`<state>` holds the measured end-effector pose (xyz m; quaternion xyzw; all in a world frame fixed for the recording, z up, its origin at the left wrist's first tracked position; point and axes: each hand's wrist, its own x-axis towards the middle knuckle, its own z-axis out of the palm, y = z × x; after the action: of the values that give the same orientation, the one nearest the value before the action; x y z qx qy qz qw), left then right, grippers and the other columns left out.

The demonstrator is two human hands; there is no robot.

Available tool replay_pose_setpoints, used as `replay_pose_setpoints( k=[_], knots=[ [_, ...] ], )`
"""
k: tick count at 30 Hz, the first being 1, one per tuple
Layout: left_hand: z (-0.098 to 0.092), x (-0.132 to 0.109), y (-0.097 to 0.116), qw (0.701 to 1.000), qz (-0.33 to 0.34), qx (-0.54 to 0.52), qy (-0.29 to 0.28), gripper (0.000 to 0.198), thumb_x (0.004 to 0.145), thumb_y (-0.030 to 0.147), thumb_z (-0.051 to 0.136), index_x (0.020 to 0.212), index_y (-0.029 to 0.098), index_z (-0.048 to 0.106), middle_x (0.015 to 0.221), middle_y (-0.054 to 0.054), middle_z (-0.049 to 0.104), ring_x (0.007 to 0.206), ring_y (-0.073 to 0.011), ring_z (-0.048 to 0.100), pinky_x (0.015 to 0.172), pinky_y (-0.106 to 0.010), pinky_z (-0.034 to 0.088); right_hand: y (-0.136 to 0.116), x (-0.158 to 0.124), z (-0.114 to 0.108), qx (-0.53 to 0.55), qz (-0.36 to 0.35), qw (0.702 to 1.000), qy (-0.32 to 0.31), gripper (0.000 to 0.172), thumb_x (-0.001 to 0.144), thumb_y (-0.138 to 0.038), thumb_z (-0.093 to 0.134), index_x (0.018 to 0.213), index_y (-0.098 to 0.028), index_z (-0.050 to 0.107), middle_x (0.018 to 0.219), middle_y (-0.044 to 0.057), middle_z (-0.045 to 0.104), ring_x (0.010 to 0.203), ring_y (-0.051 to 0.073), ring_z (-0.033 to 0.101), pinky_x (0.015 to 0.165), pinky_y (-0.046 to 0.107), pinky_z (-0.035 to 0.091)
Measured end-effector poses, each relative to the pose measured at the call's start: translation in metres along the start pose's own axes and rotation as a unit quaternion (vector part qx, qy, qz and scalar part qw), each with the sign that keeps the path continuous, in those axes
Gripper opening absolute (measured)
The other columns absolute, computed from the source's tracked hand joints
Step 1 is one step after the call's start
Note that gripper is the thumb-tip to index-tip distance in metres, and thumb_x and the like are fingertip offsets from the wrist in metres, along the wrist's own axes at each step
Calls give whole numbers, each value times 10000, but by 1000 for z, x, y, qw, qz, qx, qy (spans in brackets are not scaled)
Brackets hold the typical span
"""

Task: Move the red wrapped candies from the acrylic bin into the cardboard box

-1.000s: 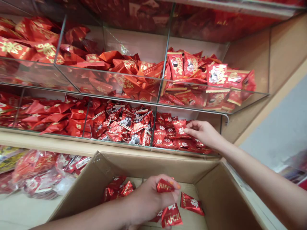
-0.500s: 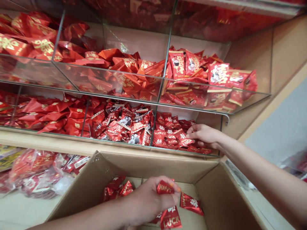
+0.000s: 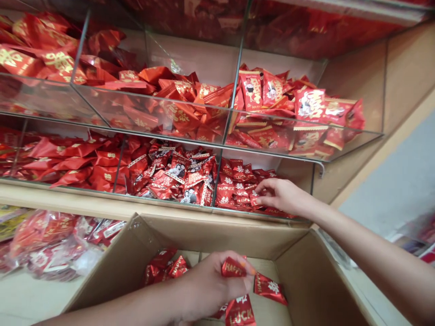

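My left hand [image 3: 210, 285] hangs inside a cardboard box [image 3: 220, 237], pinching a red foil packet printed HAPPY [image 3: 234, 268]. Below it lie a red packet printed LUCK [image 3: 239, 311] and a red packet with a white emblem [image 3: 270, 289]. A small heap of red foil packets [image 3: 165, 267] rests at the box's far side. My right hand [image 3: 282, 197] reaches into the lower right compartment of a glass display bin [image 3: 234, 170], its fingers touching the red packets [image 3: 234, 192] there. Its fingertips partly hide the packets beneath them.
Upper glass compartments [image 3: 163, 97] hold more red and orange packets. Bags of red goods [image 3: 50, 244] lie on a pale shelf left of the box. A wooden ledge [image 3: 84, 201] runs under the bins, and a grey floor [image 3: 390, 181] shows at right.
My right hand has moved left and lower among the packets in the bin. My left hand stays over the box with the same packet, and the view has shifted slightly.
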<state>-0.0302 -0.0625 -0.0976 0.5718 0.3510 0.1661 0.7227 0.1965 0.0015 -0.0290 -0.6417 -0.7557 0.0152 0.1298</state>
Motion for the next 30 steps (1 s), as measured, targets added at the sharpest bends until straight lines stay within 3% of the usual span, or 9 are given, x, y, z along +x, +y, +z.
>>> replay_pose_setpoints(
  k=[4, 10, 15, 21, 30],
  knots=[
    [0, 0, 0, 1000, -17, 4, 5, 371, 604, 444, 642, 871, 192, 587, 914, -22, 590, 841, -155, 529, 798, -295, 379, -3, 2, 7, -64, -47, 997, -14, 149, 685, -245, 573, 804, -171, 621, 809, 46, 637, 726, 153, 569, 640, 226, 393],
    [2, -3, 3, 1000, -3, 25, 18, 358, 606, 444, 635, 859, 194, 594, 831, -2, 587, 815, -153, 524, 792, -294, 375, -2, 9, 11, -116, 11, 993, -7, 201, 728, -333, 519, 820, -186, 620, 773, 60, 652, 723, 175, 589, 632, 242, 387],
    [4, -6, 10, 998, -35, 44, 7, 343, 616, 420, 636, 862, 188, 576, 890, -8, 565, 851, -151, 499, 826, -301, 342, -6, 4, 10, -173, 15, 985, -19, 221, 765, -337, 450, 763, -173, 599, 748, 84, 643, 701, 181, 593, 583, 246, 373],
    [4, -5, 10, 998, -29, 51, 15, 348, 613, 422, 636, 862, 186, 579, 911, -14, 564, 882, -162, 490, 845, -306, 328, -11, 7, 7, -175, 38, 983, -44, 248, 679, -404, 551, 768, -175, 587, 792, 86, 638, 737, 195, 590, 576, 249, 386],
    [2, -4, 3, 999, -23, 39, 12, 356, 605, 431, 639, 862, 191, 583, 891, -11, 579, 852, -159, 510, 813, -293, 353, -17, 14, 10, -212, 75, 974, -12, 267, 734, -390, 470, 816, -173, 603, 850, 114, 635, 780, 229, 595, 587, 288, 412]
  ],
)
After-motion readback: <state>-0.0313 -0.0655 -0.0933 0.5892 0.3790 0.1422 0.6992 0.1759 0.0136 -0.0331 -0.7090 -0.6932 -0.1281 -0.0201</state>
